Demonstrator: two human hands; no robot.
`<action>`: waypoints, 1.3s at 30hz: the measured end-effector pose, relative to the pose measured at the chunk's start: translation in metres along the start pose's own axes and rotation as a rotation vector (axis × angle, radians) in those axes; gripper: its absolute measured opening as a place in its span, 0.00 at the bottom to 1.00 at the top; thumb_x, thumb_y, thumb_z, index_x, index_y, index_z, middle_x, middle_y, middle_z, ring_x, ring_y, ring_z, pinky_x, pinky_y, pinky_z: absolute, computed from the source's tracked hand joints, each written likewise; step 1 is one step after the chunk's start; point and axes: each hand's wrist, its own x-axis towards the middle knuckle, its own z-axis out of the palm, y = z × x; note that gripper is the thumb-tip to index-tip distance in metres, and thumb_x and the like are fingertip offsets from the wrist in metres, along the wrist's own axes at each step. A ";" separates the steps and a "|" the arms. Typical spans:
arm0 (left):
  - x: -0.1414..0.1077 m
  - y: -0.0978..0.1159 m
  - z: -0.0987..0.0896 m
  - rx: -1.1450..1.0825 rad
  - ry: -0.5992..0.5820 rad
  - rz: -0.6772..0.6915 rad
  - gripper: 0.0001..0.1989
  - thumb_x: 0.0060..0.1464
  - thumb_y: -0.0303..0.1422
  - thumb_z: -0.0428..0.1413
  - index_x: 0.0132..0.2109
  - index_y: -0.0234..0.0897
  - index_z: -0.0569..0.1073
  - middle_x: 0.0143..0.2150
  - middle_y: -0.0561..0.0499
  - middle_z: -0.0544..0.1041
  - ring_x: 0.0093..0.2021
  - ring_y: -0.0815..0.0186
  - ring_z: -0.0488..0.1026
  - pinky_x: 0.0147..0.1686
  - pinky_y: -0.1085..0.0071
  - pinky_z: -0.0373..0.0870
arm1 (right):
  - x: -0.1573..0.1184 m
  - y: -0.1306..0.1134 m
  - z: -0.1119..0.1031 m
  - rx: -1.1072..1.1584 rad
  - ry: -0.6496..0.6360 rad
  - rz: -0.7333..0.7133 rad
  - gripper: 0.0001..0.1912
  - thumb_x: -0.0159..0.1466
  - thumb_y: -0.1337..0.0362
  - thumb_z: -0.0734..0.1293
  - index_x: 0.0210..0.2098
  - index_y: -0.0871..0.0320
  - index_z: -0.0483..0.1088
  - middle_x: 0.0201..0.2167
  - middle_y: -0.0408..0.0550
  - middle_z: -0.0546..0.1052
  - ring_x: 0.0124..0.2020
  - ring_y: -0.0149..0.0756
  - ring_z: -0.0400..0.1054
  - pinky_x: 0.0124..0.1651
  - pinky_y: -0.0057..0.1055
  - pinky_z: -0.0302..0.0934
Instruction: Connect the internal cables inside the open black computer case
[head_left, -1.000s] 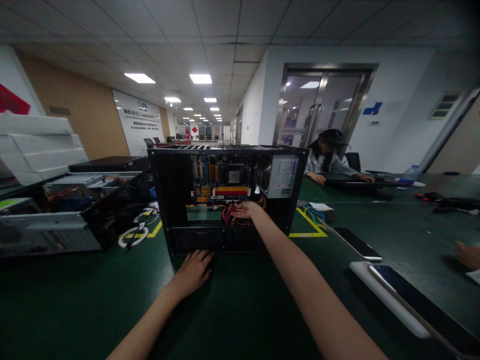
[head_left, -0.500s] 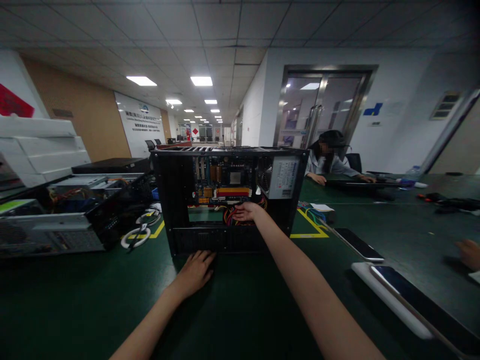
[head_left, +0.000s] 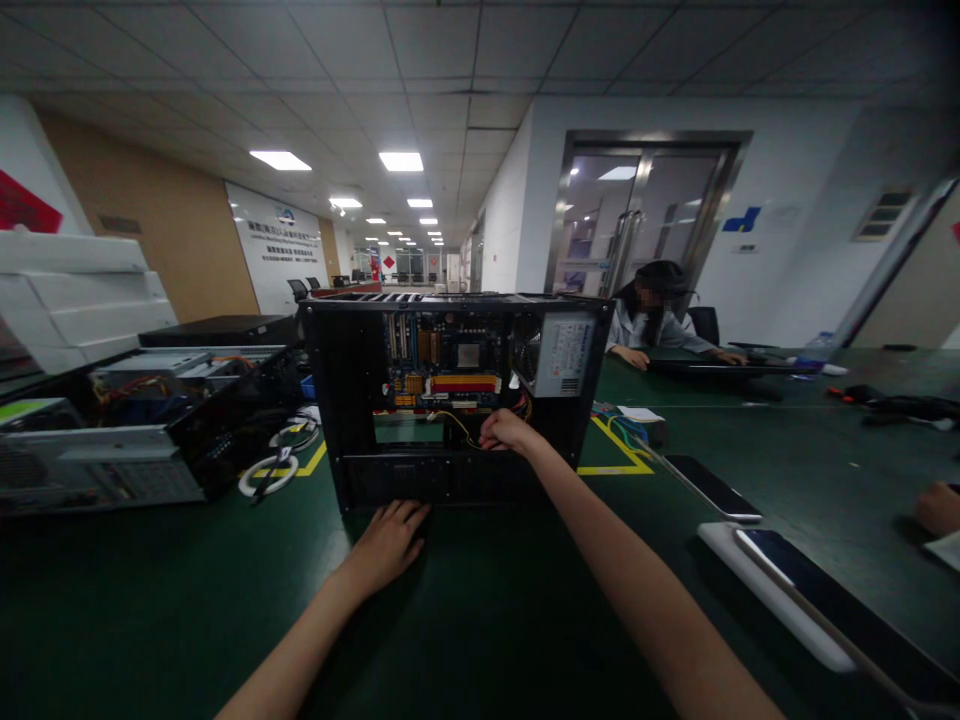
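An open black computer case (head_left: 397, 480) stands upright in front of me, its inside facing me. The motherboard (head_left: 442, 345) with red and yellow memory slots sits at the back, and the silver power supply (head_left: 564, 355) is at the upper right. My right hand (head_left: 504, 430) reaches into the lower part of the case, fingers curled around a bundle of power cables (head_left: 527, 405), most of it hidden. A thin yellow cable (head_left: 454, 420) with a white plug loops out left of these fingers. My left hand (head_left: 390, 540) lies open on the table, fingertips at the case's lower front edge.
Another opened computer case (head_left: 142, 440) lies at the left, with a coiled white cable (head_left: 268, 475) beside it. Phones (head_left: 712, 487) and a white slab (head_left: 772, 595) lie at the right. Across the table, a person (head_left: 656, 320) sits at a dark flat panel (head_left: 712, 367).
My right hand has closed around the cables and shifted slightly right. The red cables that hung left of it are gathered out of sight, leaving the yellow one. My left hand has stayed put.
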 end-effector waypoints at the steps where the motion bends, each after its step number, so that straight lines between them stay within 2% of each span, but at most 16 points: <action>1: 0.000 0.000 -0.001 -0.001 -0.005 -0.004 0.23 0.50 0.34 0.44 0.55 0.42 0.52 0.52 0.48 0.60 0.52 0.60 0.55 0.49 0.61 0.54 | -0.004 0.001 -0.001 -0.017 0.047 -0.053 0.05 0.53 0.77 0.57 0.26 0.63 0.60 0.21 0.45 0.70 0.19 0.25 0.64 0.24 0.23 0.59; 5: -0.001 0.002 -0.003 -0.002 -0.013 -0.009 0.23 0.51 0.34 0.44 0.55 0.43 0.52 0.53 0.48 0.60 0.52 0.60 0.56 0.49 0.60 0.54 | -0.022 0.012 -0.006 -0.179 0.235 -0.358 0.06 0.53 0.76 0.56 0.27 0.62 0.61 0.23 0.45 0.70 0.22 0.24 0.64 0.26 0.21 0.58; 9: -0.001 0.002 -0.003 0.006 -0.005 -0.001 0.23 0.51 0.34 0.44 0.55 0.42 0.52 0.52 0.48 0.60 0.51 0.60 0.56 0.49 0.61 0.54 | -0.048 0.030 -0.008 -0.402 0.323 -0.665 0.06 0.54 0.74 0.56 0.28 0.60 0.62 0.25 0.43 0.69 0.27 0.27 0.64 0.33 0.24 0.58; 14: -0.001 0.003 -0.001 0.017 0.002 -0.006 0.23 0.50 0.33 0.44 0.55 0.43 0.53 0.52 0.48 0.60 0.51 0.59 0.56 0.48 0.60 0.54 | -0.075 0.042 -0.006 -0.592 0.337 -0.807 0.07 0.55 0.73 0.55 0.30 0.59 0.62 0.30 0.46 0.68 0.33 0.30 0.63 0.39 0.28 0.56; 17: -0.001 0.003 0.000 0.015 0.005 -0.006 0.24 0.50 0.33 0.44 0.55 0.43 0.52 0.52 0.48 0.60 0.51 0.60 0.56 0.48 0.60 0.55 | -0.078 0.041 -0.006 -0.635 0.334 -0.816 0.07 0.56 0.73 0.55 0.31 0.59 0.62 0.31 0.47 0.68 0.35 0.31 0.62 0.41 0.28 0.55; 21: -0.001 0.003 0.000 0.012 0.008 -0.003 0.24 0.50 0.33 0.44 0.55 0.43 0.52 0.52 0.48 0.60 0.51 0.60 0.55 0.49 0.60 0.54 | -0.066 0.034 -0.005 -0.664 0.305 -0.796 0.07 0.57 0.72 0.55 0.32 0.59 0.62 0.31 0.47 0.68 0.35 0.30 0.63 0.40 0.27 0.55; 29: -0.001 0.004 -0.004 0.011 -0.001 -0.002 0.24 0.50 0.33 0.44 0.55 0.43 0.53 0.52 0.48 0.60 0.51 0.60 0.56 0.49 0.61 0.54 | -0.024 0.005 0.007 -0.654 0.055 -0.756 0.10 0.56 0.72 0.56 0.37 0.60 0.63 0.28 0.45 0.71 0.30 0.28 0.65 0.33 0.23 0.55; 33: -0.001 0.005 -0.005 0.014 -0.004 -0.009 0.23 0.51 0.34 0.44 0.55 0.42 0.53 0.52 0.48 0.60 0.51 0.60 0.56 0.48 0.61 0.54 | -0.001 -0.010 0.016 -0.705 -0.059 -0.648 0.09 0.54 0.73 0.58 0.34 0.63 0.66 0.26 0.46 0.72 0.28 0.28 0.66 0.31 0.21 0.56; 36: -0.001 0.005 -0.006 0.006 -0.006 -0.007 0.23 0.51 0.34 0.44 0.55 0.43 0.53 0.52 0.48 0.60 0.51 0.60 0.56 0.49 0.60 0.54 | 0.015 -0.016 0.025 -0.809 -0.182 -0.532 0.09 0.53 0.72 0.58 0.32 0.64 0.68 0.25 0.47 0.73 0.25 0.28 0.66 0.29 0.21 0.56; 39: -0.002 0.005 -0.007 0.006 -0.012 -0.004 0.24 0.50 0.33 0.44 0.55 0.42 0.53 0.52 0.48 0.60 0.51 0.60 0.56 0.49 0.61 0.54 | 0.028 -0.018 0.034 -0.938 -0.266 -0.439 0.09 0.52 0.71 0.59 0.31 0.63 0.70 0.27 0.48 0.74 0.27 0.32 0.67 0.29 0.22 0.57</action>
